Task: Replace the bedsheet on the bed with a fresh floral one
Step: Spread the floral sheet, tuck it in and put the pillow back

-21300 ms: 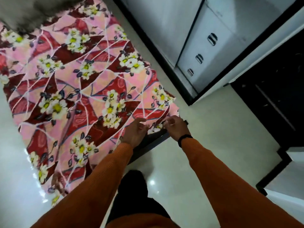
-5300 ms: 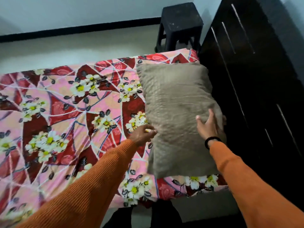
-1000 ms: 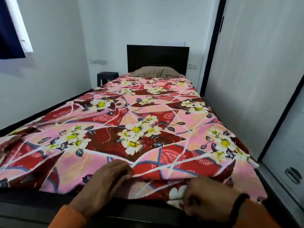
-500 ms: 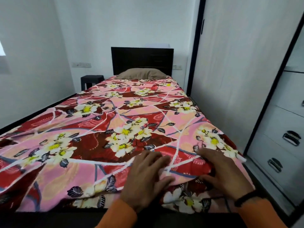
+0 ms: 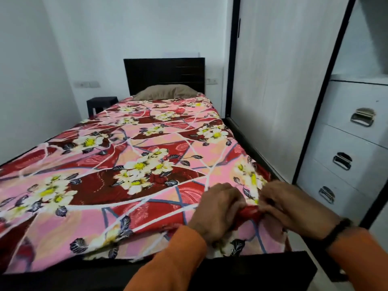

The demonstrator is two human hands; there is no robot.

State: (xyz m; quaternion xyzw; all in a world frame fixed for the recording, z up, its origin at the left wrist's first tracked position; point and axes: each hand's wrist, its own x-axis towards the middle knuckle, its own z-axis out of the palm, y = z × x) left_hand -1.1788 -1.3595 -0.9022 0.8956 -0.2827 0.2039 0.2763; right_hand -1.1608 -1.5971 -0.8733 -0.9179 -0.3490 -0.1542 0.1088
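At the near right corner of the foot of the bed, the left hand (image 5: 218,208) and right hand (image 5: 294,208) both pinch a bunched fold of the floral bedsheet (image 5: 134,164), which lies directly between them. From there the sheet's long axis runs away toward the brown pillow (image 5: 165,92) and dark headboard (image 5: 164,73).

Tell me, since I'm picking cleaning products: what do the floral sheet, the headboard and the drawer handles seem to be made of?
Floral sheet: thin printed woven fabric, probably cotton or polyester; it bunches into soft folds where the hands grip it. Headboard: dark wood or laminate board, matte, with faint horizontal grooves. Drawer handles: polished metal, likely chrome or steel, judging by bright reflections.
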